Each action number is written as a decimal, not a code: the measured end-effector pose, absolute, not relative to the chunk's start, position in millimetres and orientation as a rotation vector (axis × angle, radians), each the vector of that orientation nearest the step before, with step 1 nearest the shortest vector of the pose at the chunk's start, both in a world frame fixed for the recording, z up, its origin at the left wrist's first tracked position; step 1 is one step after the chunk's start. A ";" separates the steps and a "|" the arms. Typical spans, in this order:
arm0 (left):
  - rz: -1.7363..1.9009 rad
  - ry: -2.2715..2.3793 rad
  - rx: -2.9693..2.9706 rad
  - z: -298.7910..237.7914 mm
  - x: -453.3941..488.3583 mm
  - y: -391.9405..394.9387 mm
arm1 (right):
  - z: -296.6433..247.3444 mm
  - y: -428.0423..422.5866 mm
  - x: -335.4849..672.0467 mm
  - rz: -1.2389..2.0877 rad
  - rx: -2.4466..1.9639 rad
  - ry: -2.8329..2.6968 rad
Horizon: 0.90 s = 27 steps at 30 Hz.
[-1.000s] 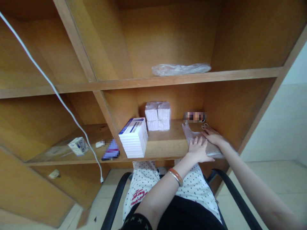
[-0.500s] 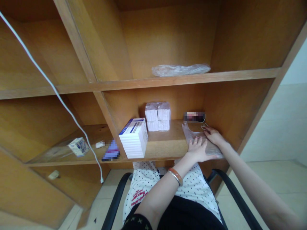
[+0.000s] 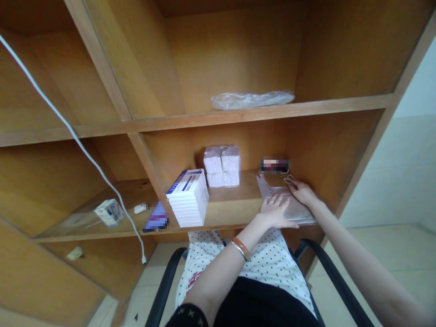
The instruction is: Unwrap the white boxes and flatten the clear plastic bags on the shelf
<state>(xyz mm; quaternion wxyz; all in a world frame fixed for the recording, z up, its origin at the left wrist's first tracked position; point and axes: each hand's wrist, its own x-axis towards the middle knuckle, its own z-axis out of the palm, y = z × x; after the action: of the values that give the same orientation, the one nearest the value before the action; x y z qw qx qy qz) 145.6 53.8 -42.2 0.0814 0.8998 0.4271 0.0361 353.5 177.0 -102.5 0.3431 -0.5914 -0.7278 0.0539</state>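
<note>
On the right part of the shelf lies a flat, clear plastic bag (image 3: 299, 212), possibly a stack of them. My left hand (image 3: 275, 213) rests on its left front part, palm down with the fingers spread. Farther back, my right hand (image 3: 302, 191) lies over the bag's right side, its fingers stretched toward a small pale loop (image 3: 289, 178). Whether that loop is a cord or a twist of plastic I cannot tell. Just behind the bag sits a blurred dark item, probably a phone (image 3: 274, 165).
Left of the hands are a stack of white-and-blue boxes (image 3: 188, 200) and a plastic-wrapped block of white packs (image 3: 222, 166). Another clear plastic bundle (image 3: 252, 100) lies on the upper shelf. A white cable (image 3: 73, 131) hangs at the left, near a small box (image 3: 109, 212).
My left hand has slid slightly left across the bag, with its forearm. The right hand stays by the loop. The whole view has shifted a little.
</note>
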 end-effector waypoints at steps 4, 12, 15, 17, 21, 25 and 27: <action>-0.029 1.201 2.668 -27.4 121.4 57.1 | -102.7 177.1 352.8 0.139 -1.539 -1.884; 0.868 1.893 2.389 5.2 61.1 78.5 | -100.6 174.6 351.4 0.171 -1.495 -1.874; 1.304 2.272 2.105 12.8 39.9 97.7 | -97.8 171.9 349.1 0.184 -1.500 -1.860; 1.357 2.395 1.987 18.8 28.6 111.7 | -96.8 171.2 348.0 0.187 -1.511 -1.853; 1.286 2.520 1.989 32.8 14.9 133.0 | -97.8 172.6 348.2 0.179 -1.516 -1.863; 1.226 2.574 2.083 41.5 7.1 141.6 | -98.4 173.6 349.5 0.185 -1.521 -1.886; 1.196 2.588 2.078 42.8 4.4 143.0 | -97.9 173.1 349.4 0.186 -1.520 -1.890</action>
<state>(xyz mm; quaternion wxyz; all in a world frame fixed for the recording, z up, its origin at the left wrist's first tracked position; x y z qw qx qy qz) 4.4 143.0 42.8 -0.1920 0.5781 0.7199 0.3328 349.4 173.1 -97.9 0.3472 -0.5861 -0.7285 0.0718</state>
